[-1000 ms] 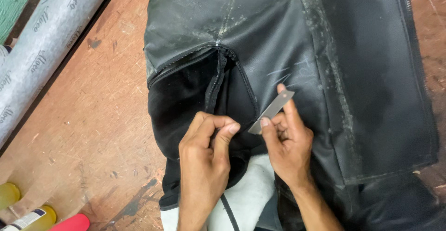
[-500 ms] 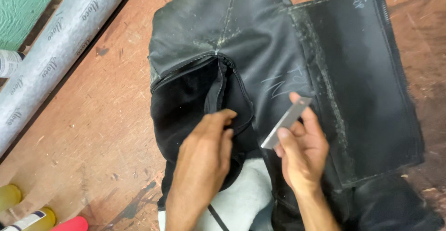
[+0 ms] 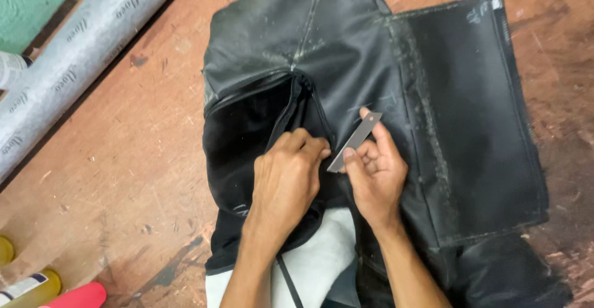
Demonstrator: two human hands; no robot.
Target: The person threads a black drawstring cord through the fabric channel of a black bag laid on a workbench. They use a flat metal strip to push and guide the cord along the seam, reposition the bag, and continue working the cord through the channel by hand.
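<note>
Pinching one blade, right hand over one black bag.

Black leather garment and thin metal blade on the worn reddish-brown workbench.

The garment lies spread flat across the middle of the workbench, reaching toward its far edge, scuffed and streaked with pale marks along its seams. A rectangular black panel is folded out toward the right edge, its inner margin crusted with greyish residue. A slit near the centre gapes open, showing dark lining, and white fabric shows at the near edge. The blade is a narrow grey strip, tilted diagonally, its lower tip just beside the slit's seam.
</note>
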